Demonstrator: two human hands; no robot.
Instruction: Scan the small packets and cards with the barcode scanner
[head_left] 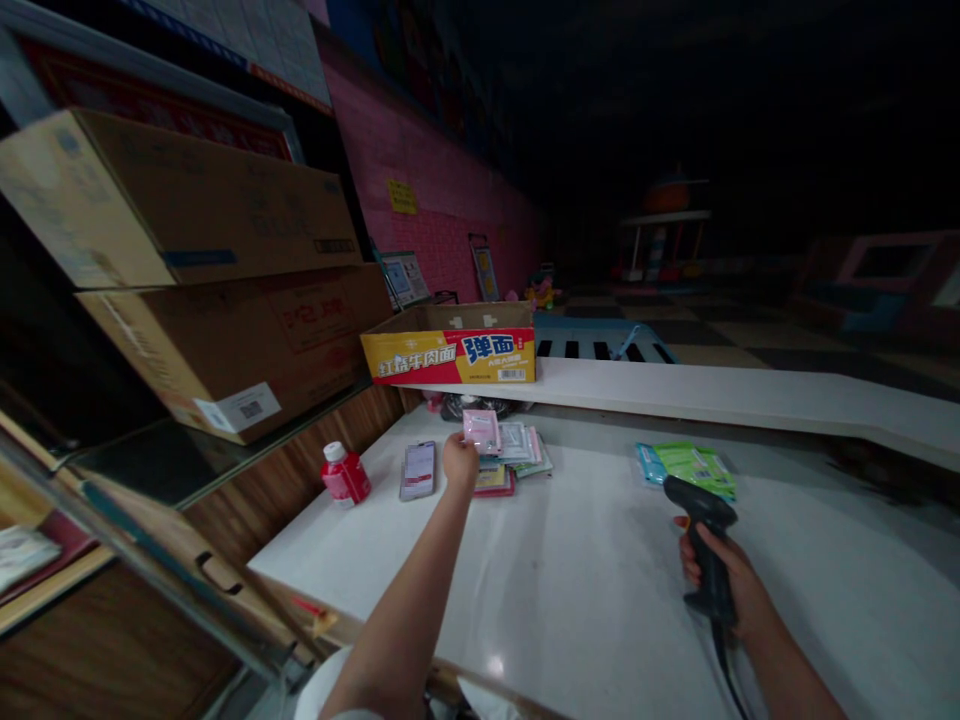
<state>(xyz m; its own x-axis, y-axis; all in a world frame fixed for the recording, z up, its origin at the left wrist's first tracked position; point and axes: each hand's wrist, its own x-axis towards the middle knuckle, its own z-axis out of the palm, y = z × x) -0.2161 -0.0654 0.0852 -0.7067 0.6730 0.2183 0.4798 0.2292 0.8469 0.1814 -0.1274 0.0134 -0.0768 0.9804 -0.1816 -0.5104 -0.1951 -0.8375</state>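
Observation:
My left hand (460, 460) reaches over the white counter, its fingers closed at the left edge of a small pink packet (482, 430). That packet sits above a loose pile of flat packets (517, 443) in pale, yellow and red colours. In my right hand (716, 565) is a black barcode scanner (709, 545), gripped by its handle with the head tilted up and left and a cable hanging below. Just beyond the scanner lie green packets (694, 465) and a blue packet (650, 463).
A phone (418, 470) lies left of the pile, beside a red bottle with a white cap (346, 475). An open noodle carton (454, 358) stands on the raised ledge (720, 390) behind. Large cardboard boxes (247, 330) are stacked on the left shelf.

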